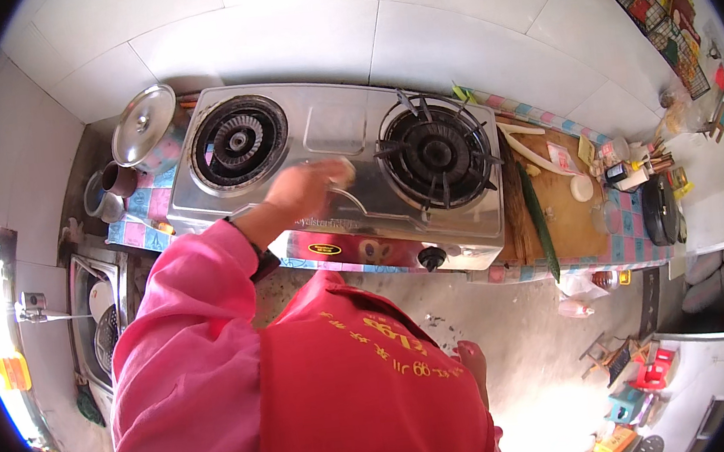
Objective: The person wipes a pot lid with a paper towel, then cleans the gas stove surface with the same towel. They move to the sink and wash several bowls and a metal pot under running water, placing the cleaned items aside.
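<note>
My left hand (309, 188), motion-blurred, is over the middle of the steel two-burner gas stove (336, 124). A small pale thing (345, 172), perhaps a cloth or sponge, shows at its fingers. The left burner (238, 140) has no pan support on it; a black pan support (425, 99) stands on the right burner (440, 153). Below the red front panel (312, 247), a red apron covers my body. My right hand (472, 360) hangs low beside the apron, partly hidden, and what it holds cannot be seen.
Right of the stove, a cucumber (537, 222) lies on a wooden cutting board (569, 206) near jars and bottles. A lidded steel pot (143, 126) and a brown cup (119, 179) stand left. A sink (86, 318) is at far left, a tiled wall (292, 43) behind.
</note>
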A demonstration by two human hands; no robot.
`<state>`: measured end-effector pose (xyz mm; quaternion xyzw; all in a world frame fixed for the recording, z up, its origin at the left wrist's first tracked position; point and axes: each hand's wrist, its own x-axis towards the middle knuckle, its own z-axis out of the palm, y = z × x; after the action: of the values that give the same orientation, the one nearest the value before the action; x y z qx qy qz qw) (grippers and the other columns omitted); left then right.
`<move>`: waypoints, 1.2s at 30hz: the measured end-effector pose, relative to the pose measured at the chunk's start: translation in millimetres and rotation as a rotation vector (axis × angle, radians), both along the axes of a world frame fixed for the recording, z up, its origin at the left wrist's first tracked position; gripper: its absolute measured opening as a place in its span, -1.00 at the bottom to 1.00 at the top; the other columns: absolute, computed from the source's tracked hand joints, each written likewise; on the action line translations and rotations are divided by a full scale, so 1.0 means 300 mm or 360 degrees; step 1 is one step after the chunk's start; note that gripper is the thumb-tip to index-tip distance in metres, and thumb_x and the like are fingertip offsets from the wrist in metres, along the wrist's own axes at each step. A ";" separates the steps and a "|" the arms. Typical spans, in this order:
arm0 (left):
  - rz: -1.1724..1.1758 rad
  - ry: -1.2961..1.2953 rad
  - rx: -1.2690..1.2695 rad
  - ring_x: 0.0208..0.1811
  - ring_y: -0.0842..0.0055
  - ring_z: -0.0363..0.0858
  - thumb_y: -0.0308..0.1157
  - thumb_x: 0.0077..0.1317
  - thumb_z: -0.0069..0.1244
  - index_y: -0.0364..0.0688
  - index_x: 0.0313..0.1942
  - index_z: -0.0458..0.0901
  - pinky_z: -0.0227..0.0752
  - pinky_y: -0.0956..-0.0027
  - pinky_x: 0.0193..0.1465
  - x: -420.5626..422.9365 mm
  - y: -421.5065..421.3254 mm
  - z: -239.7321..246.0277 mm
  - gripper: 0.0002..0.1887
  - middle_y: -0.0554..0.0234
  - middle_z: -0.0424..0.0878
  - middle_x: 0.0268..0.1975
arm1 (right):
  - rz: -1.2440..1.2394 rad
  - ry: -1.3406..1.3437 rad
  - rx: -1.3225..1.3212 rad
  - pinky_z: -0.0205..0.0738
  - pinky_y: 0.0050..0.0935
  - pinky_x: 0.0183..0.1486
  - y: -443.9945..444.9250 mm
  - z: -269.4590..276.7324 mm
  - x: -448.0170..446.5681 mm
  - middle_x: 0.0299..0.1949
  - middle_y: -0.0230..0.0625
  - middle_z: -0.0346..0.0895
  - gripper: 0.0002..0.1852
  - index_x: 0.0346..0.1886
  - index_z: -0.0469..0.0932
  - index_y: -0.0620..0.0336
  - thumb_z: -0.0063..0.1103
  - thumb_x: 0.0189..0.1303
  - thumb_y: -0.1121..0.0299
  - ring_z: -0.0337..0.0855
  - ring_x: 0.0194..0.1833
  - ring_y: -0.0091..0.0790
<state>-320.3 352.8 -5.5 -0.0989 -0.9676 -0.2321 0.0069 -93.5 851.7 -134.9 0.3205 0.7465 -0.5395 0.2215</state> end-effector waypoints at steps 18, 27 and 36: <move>-0.0391 0.0231 -0.0020 0.06 0.07 0.60 -0.54 0.23 -0.02 -0.08 0.08 0.65 0.43 0.07 0.27 0.201 0.444 -0.078 -0.60 0.14 0.67 0.02 | -0.0148 -0.0006 -0.0071 0.67 -0.35 -0.17 0.113 -0.033 0.238 -0.12 -0.10 0.65 -0.68 0.10 0.54 0.29 0.18 0.40 0.30 0.69 -0.21 -0.28; 0.0695 0.0490 -0.0051 0.03 0.07 0.58 -0.46 0.27 0.03 -0.08 0.02 0.72 0.44 0.07 0.18 0.073 0.074 -0.044 -0.68 0.03 0.66 -0.02 | -0.0270 0.0007 0.0008 0.58 -0.41 -0.30 0.155 -0.017 0.288 -0.20 -0.25 0.64 -0.72 0.07 0.56 0.21 0.21 0.38 0.29 0.64 -0.33 -0.42; -0.0274 0.0155 0.0144 0.06 0.21 0.60 -0.57 0.19 0.01 -0.16 0.05 0.67 0.46 0.14 0.16 0.314 0.389 -0.127 -0.61 0.14 0.68 0.00 | -0.0178 0.0018 -0.0037 0.58 -0.43 -0.29 0.170 -0.042 0.273 -0.17 -0.25 0.65 -0.71 0.05 0.56 0.21 0.20 0.39 0.26 0.64 -0.33 -0.42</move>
<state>-226.0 469.5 -43.7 -0.1926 -0.9425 -0.2703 0.0383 -11.6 902.7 -147.5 0.3561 0.7222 -0.5616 0.1905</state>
